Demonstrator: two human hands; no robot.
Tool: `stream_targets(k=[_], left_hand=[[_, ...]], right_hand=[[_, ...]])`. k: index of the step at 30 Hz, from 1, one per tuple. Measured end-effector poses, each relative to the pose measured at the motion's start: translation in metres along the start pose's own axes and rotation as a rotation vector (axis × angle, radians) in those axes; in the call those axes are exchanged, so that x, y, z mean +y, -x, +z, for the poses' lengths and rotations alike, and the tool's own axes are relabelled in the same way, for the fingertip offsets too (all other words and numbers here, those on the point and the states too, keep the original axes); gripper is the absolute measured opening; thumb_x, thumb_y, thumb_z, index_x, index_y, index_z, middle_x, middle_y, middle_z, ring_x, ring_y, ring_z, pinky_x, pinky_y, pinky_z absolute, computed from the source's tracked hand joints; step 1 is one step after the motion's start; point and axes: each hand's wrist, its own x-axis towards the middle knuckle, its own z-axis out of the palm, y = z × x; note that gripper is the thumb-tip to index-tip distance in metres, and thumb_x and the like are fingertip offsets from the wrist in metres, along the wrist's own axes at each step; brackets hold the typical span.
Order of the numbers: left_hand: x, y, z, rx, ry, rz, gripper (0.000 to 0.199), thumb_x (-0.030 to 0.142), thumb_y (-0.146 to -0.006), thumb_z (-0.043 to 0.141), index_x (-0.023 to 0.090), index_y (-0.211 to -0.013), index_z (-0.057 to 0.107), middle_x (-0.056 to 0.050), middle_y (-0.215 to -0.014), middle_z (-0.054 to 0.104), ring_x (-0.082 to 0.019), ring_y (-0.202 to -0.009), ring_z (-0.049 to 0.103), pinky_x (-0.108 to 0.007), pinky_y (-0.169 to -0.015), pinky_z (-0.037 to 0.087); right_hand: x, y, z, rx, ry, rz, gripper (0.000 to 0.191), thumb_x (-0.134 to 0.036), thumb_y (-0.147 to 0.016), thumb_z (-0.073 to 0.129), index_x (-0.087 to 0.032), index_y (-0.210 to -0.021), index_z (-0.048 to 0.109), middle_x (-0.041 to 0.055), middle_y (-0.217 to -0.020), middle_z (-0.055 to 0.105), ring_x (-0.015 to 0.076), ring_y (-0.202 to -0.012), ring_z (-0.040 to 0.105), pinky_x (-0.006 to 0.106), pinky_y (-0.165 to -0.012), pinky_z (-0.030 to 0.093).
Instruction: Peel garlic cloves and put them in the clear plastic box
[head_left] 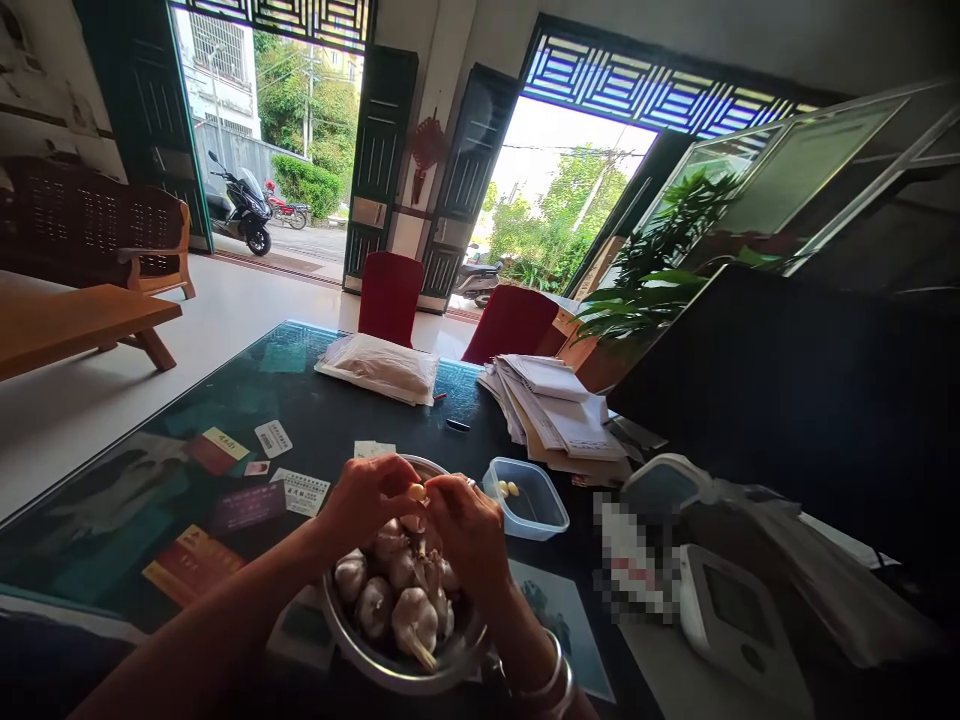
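Note:
Both my hands meet above a round metal bowl full of whole garlic bulbs. Between the fingertips of my left hand and my right hand is a small pale garlic clove. Both hands are closed in a pinch on it. A bangle circles my right wrist. Just right of the bowl stands a clear plastic container, with a few peeled cloves at its left side. My hands cover the far part of the bowl.
A plastic-wrapped packet and a stack of papers lie farther back on the glass-topped desk. Cards show at the left. A white device and a dark monitor stand at right; red chairs are behind the desk.

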Motion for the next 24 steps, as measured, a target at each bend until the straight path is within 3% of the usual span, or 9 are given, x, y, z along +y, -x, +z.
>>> stream_targets(k=[6, 11, 15, 20, 24], left_hand=[[-0.0002, 0.001, 0.001, -0.012, 0.034, 0.025, 0.019, 0.012, -0.059, 0.071, 0.017, -0.077, 0.066, 0.001, -0.067, 0.068, -0.013, -0.062, 0.061, -0.021, -0.06, 0.048], [-0.0013, -0.0008, 0.0012, 0.003, 0.032, 0.066, 0.013, 0.012, -0.063, 0.067, 0.016, -0.075, 0.067, 0.0, -0.068, 0.067, -0.013, -0.063, 0.061, -0.021, -0.061, 0.048], [-0.002, -0.0031, -0.0009, 0.047, -0.037, 0.127, 0.005, 0.014, -0.066, 0.067, 0.017, -0.071, 0.07, -0.001, -0.071, 0.067, -0.013, -0.062, 0.06, -0.021, -0.061, 0.046], [-0.0037, -0.005, -0.003, 0.004, -0.014, 0.173, 0.007, 0.018, -0.071, 0.067, 0.018, -0.075, 0.073, -0.003, -0.077, 0.07, -0.014, -0.069, 0.063, -0.022, -0.065, 0.047], [-0.0023, -0.0041, -0.0036, 0.008, -0.006, 0.113, 0.007, 0.019, -0.071, 0.067, 0.016, -0.075, 0.072, -0.003, -0.073, 0.071, -0.014, -0.066, 0.063, -0.021, -0.064, 0.047]], right_hand=[[0.0056, -0.003, -0.0007, -0.008, -0.033, 0.123, 0.017, -0.022, -0.084, 0.047, -0.019, -0.075, 0.061, 0.0023, -0.069, 0.066, 0.0151, -0.062, 0.061, 0.025, -0.06, 0.045], [0.0049, -0.0033, -0.0032, -0.021, -0.103, 0.171, 0.018, -0.023, -0.084, 0.049, -0.019, -0.075, 0.064, 0.0027, -0.068, 0.067, 0.0155, -0.06, 0.061, 0.025, -0.057, 0.047], [0.0003, -0.003, -0.0069, -0.049, -0.163, 0.083, 0.017, -0.023, -0.084, 0.051, -0.021, -0.077, 0.066, 0.0017, -0.072, 0.069, 0.0151, -0.063, 0.063, 0.024, -0.059, 0.048], [-0.0013, -0.0021, -0.0066, -0.052, -0.13, -0.071, 0.015, -0.02, -0.084, 0.052, -0.023, -0.082, 0.067, 0.0018, -0.08, 0.071, 0.0167, -0.072, 0.065, 0.027, -0.068, 0.049], [0.0011, -0.0006, -0.0053, -0.059, -0.087, -0.104, 0.014, -0.019, -0.085, 0.052, -0.024, -0.083, 0.066, 0.0019, -0.082, 0.071, 0.0167, -0.074, 0.065, 0.028, -0.07, 0.049]])
